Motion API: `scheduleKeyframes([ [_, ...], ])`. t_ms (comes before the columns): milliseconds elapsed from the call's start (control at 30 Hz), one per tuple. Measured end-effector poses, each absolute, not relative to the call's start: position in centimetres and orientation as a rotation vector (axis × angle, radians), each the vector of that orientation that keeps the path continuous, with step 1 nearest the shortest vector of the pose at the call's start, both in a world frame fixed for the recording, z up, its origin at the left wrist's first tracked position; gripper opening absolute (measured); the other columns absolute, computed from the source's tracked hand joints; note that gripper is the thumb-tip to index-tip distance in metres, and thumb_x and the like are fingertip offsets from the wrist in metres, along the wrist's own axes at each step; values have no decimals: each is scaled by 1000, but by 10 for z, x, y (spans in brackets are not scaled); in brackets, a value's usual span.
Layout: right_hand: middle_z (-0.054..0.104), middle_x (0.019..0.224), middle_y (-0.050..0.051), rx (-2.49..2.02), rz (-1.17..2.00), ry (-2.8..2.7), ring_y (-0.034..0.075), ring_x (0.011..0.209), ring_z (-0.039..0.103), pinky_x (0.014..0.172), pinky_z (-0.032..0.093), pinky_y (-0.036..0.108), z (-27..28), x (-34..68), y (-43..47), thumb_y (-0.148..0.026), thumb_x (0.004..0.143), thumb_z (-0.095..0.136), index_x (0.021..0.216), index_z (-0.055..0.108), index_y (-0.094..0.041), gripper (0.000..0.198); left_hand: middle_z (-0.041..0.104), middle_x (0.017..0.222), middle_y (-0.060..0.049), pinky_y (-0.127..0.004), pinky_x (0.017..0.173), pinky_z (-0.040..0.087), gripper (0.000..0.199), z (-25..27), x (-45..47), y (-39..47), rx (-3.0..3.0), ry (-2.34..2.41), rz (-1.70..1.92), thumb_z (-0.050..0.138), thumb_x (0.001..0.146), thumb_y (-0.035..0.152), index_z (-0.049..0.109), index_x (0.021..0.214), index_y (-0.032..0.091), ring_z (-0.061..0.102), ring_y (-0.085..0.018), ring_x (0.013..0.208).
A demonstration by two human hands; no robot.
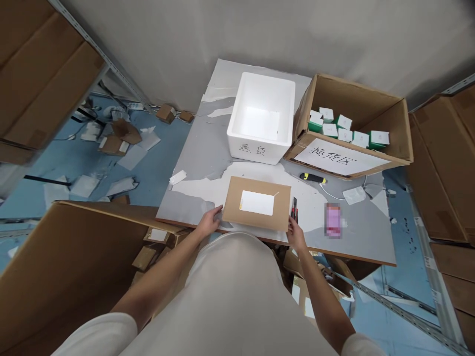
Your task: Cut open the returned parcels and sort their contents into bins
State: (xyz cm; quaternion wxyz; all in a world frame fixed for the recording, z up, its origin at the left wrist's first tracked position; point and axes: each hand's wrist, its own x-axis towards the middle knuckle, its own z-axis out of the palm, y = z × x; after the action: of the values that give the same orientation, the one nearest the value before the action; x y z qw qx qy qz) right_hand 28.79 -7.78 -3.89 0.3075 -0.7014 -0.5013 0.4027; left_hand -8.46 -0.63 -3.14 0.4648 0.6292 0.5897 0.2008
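A flat brown cardboard box (237, 215) with a white label on top lies at the front edge of the table, directly before me. My left hand (210, 221) is at its left side, fingers stretched toward the edge and thumb apart. At the box's lower right corner, my right hand (296, 235) has its fingers closed on the edge. Just beyond that hand lies a red-and-black cutter (294, 209), close to the box's right side.
Behind the box stand a white foam box (247, 151) and a large open carton (395, 131) holding several small white-and-green boxes (344, 134). A yellow-and-black knife (312, 178) and a blurred pink item (333, 220) lie to the right. A big carton (74, 247) stands left.
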Motion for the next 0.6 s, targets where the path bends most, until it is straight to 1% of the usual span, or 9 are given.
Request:
scheduleKeyframes([
  [67, 61, 123, 11, -1802, 1139, -1394, 22, 103, 62, 89, 50, 41, -47, 284, -88, -30, 75, 56, 130, 48, -21, 57, 59, 129, -12, -40, 99, 44, 60, -32, -85, -14, 1587, 1395, 474, 56, 71, 30, 53, 129, 14, 57, -27, 116],
  [100, 59, 125, 11, -1793, 1149, -1418, 24, 107, 60, 91, 49, 42, -51, 281, -90, -30, 73, 59, 129, 50, -21, 57, 58, 130, -11, -40, 99, 44, 59, -31, -84, -16, 1598, 1375, 466, 58, 71, 31, 54, 128, 15, 57, -27, 115],
  [133, 59, 125, 11, -1798, 1137, -1429, 25, 109, 59, 93, 48, 44, -53, 279, -92, -30, 73, 60, 127, 51, -21, 56, 58, 130, -10, -40, 99, 44, 57, -29, -82, -17, 1602, 1356, 459, 58, 73, 32, 55, 127, 16, 58, -27, 114],
  [200, 61, 121, 12, -1807, 1115, -1426, 26, 110, 57, 94, 46, 45, -56, 274, -93, -33, 77, 58, 124, 53, -19, 49, 62, 125, -9, -39, 97, 45, 51, -26, -77, -17, 1600, 1323, 458, 56, 77, 34, 57, 124, 16, 59, -26, 111],
  [300, 62, 116, 13, -1807, 1109, -1403, 26, 107, 58, 91, 47, 42, -51, 271, -91, -38, 84, 50, 118, 56, -18, 40, 68, 111, -9, -36, 90, 48, 41, -18, -73, -15, 1603, 1299, 483, 52, 82, 37, 63, 115, 15, 61, -26, 106],
  [367, 62, 111, 13, -1813, 1093, -1423, 25, 100, 59, 85, 49, 39, -38, 272, -87, -42, 86, 48, 113, 57, -17, 38, 70, 104, -9, -33, 81, 50, 38, -7, -73, -12, 1635, 1322, 497, 51, 83, 41, 66, 107, 15, 63, -25, 97],
  [433, 61, 104, 12, -1846, 1011, -1473, 23, 92, 59, 80, 48, 37, -18, 273, -80, -46, 88, 44, 106, 58, -17, 37, 70, 98, -9, -30, 76, 50, 38, 8, -73, -5, 1701, 1384, 531, 50, 84, 44, 68, 99, 15, 63, -23, 89],
  [500, 60, 93, 9, -1905, 869, -1529, 22, 85, 56, 77, 46, 36, 4, 273, -69, -48, 91, 36, 95, 59, -18, 38, 69, 92, -9, -29, 75, 48, 39, 23, -70, 6, 1763, 1479, 586, 47, 86, 47, 69, 93, 15, 62, -21, 85],
  [600, 57, 79, 8, -2023, 722, -1576, 22, 77, 53, 74, 43, 36, 29, 269, -46, -51, 93, 27, 76, 55, -19, 46, 69, 82, -8, -28, 72, 45, 45, 38, -60, 25, 1767, 1644, 581, 42, 87, 49, 71, 83, 16, 61, -19, 77],
])
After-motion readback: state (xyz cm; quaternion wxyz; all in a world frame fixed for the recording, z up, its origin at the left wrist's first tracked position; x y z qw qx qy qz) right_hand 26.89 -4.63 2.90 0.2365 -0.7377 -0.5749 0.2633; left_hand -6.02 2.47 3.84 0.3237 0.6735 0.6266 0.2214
